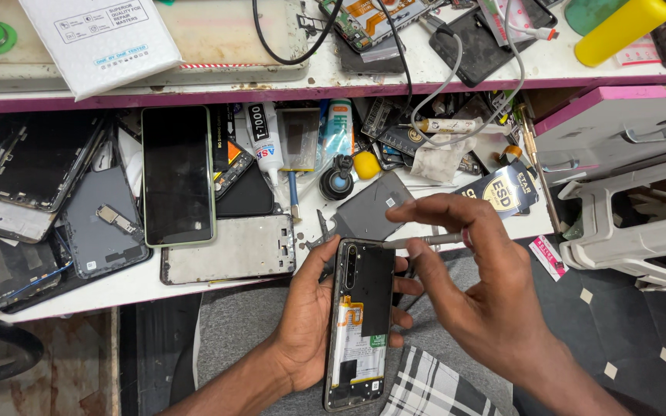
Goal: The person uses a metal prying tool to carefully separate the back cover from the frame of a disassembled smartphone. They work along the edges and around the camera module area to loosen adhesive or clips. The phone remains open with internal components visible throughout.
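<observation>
White cluttered counter (194,281) is spreading across far side, carrying loose phone parts. Large black-screened phone with green edge (177,176) is lying flat far left on it, grey metal phone frame plate (229,249) just near of it. Opened black smartphone with exposed battery and board (360,323) is sitting near centre over the lap, left hand (310,320) clasping it from behind. Right hand (475,285) is pinching a thin silver metal tool (418,241), tip touching the phone's top edge.
</observation>
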